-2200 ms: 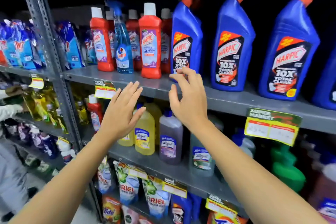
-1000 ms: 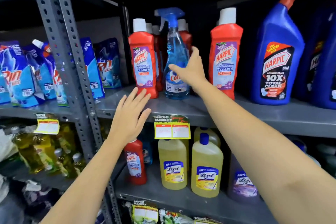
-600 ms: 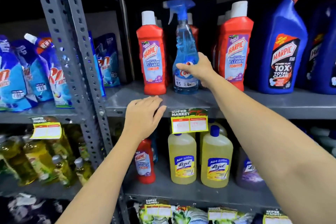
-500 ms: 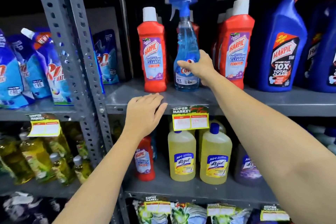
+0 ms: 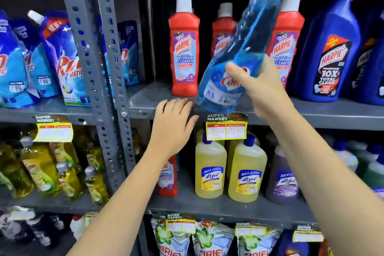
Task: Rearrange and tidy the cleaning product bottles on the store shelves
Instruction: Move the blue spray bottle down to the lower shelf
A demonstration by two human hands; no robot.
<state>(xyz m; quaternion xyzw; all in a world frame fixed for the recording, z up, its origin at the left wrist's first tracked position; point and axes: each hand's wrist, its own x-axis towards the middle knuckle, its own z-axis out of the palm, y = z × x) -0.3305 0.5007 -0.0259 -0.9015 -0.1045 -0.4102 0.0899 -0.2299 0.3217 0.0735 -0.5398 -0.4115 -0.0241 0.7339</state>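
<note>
**Spray bottle lifted off upper shelf, tilted**

Right hand [image 5: 256,87]: fingers [image 5: 234,69] closed around the lower body of the spray bottle [image 5: 239,54], thumb across the label. Bottle is clear of the shelf [image 5: 332,110], its base hanging just over the shelf's front edge, above the price tag [image 5: 226,125]. It leans with the nozzle up and to the right, the top partly cut off by the frame. Blue liquid visible inside; outline blurred.

Left hand [image 5: 173,124]: open, fingers loosely spread, holding nothing. Fingertips lie at the front edge of the same shelf, just below and in front of the left red bottle [image 5: 184,48]. Contact with the edge cannot be told for certain.

On the shelf: the left red bottle stands upright near the front edge, close to the upright post [image 5: 108,58]. A second red bottle [image 5: 221,33] stands further back, partly hidden by the spray bottle. A third red bottle [image 5: 287,33] stands right of the spray bottle, behind the right hand. Blue bottles [image 5: 330,48] stand upright toward the right end.

Shelf below: two yellow bottles [image 5: 209,168] upright at the front edge, under the price tag.
</note>
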